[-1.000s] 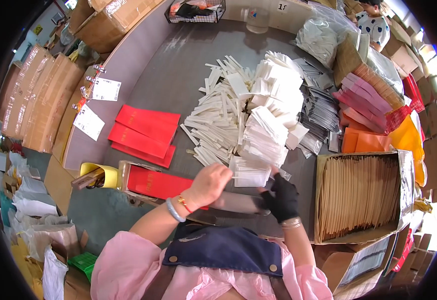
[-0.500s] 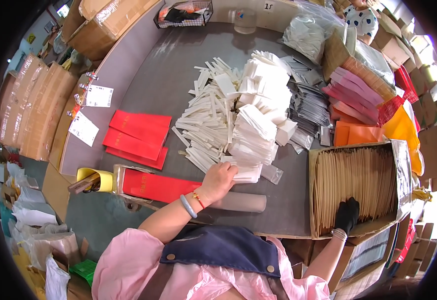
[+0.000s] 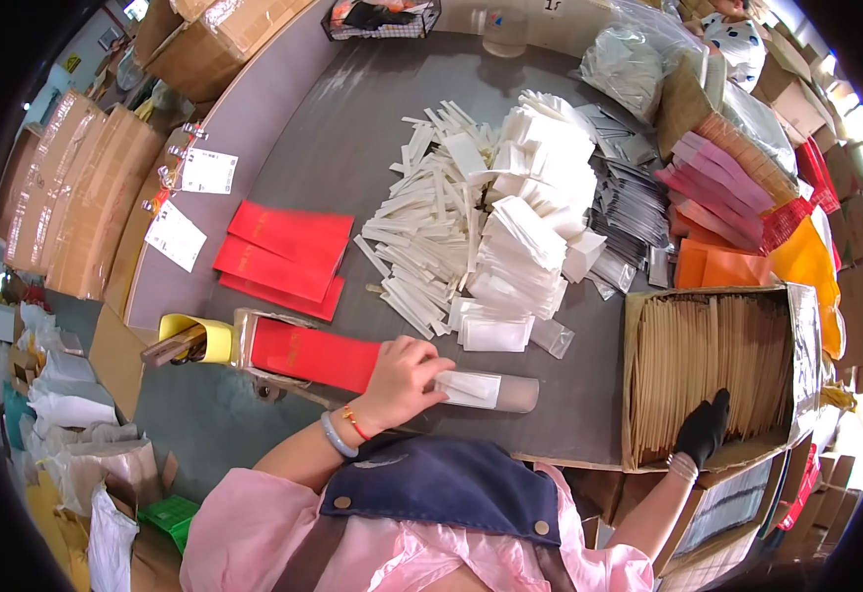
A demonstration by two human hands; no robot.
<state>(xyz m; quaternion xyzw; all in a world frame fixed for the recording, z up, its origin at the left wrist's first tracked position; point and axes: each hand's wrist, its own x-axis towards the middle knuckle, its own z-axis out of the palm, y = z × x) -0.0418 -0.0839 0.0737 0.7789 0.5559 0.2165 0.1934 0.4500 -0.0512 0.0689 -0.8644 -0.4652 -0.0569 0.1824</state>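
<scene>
Left hand [image 3: 410, 379]: bare, fingers curled at the near end of packet [image 3: 473, 389]; whether clamped, cannot tell. Packet: white, just right of this hand, on or in clear sleeve [image 3: 519, 395]; probably light, slippery, easily bent; best pinched by long edges. Red envelope [image 3: 318, 356]: left of same hand. Right hand [image 3: 705, 432]: black-gloved, at sticks [image 3: 688, 355], closure hidden. Sticks: beyond it, presumably light, stiff; best taken by one end.

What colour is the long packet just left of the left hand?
Red, with gold-toned print; the packet shows best in the head view.
</scene>
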